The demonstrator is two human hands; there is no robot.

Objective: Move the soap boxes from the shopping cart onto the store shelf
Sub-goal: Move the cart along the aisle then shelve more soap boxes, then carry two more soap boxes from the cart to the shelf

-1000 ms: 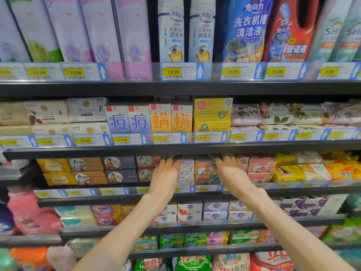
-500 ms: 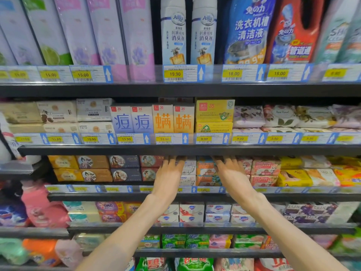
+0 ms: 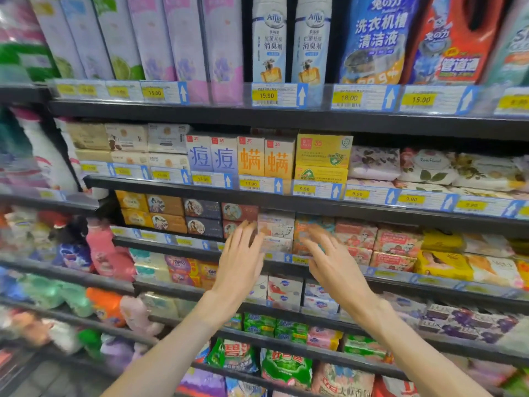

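Both my hands are up before the black metal store shelf (image 3: 257,200), third tier down, holding nothing. Left hand (image 3: 239,260) has its fingers straight and loose, tips at the left side of the two stacked pale cardboard soap boxes (image 3: 275,231); right hand (image 3: 332,260) is spread and blurred before the orange-and-teal soap boxes (image 3: 312,224) just beside them. Both stacks sit at the shelf's front edge, above yellow price tags (image 3: 299,260).
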